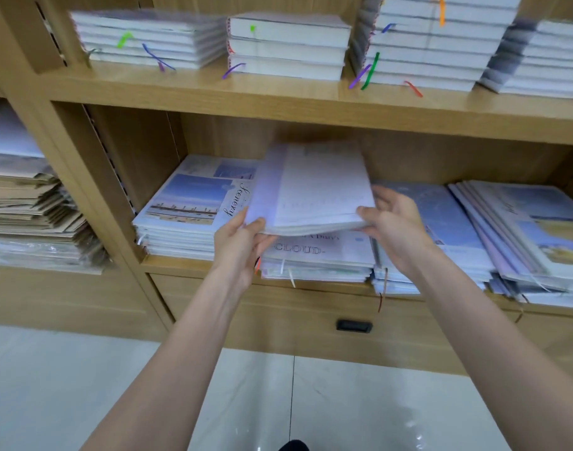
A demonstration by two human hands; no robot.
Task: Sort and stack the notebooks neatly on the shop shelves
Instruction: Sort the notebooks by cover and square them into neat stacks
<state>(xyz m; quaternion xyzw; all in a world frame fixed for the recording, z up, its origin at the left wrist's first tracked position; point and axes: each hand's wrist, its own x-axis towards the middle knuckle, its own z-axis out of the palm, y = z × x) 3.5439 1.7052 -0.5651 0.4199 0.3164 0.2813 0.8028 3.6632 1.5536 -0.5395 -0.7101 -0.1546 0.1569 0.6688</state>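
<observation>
A thin stack of pale lilac notebooks (314,190) is lifted and tilted above the middle pile, whose top cover reads "CLOUD" (314,252). My left hand (243,242) pinches its near left corner. My right hand (392,222) grips its near right corner, thumb on top. To the left lies a pile with a "Scenery" cover (187,203). Blue-covered piles (448,222) lie to the right. All sit on the lower wooden shelf (181,260).
The upper shelf (213,89) carries thick white notebook stacks (288,47) with coloured ribbon markers. A left bay holds brown paper-covered stacks (28,206). Under the lower shelf is a drawer with a black handle (354,326). Pale tiled floor (83,385) lies below.
</observation>
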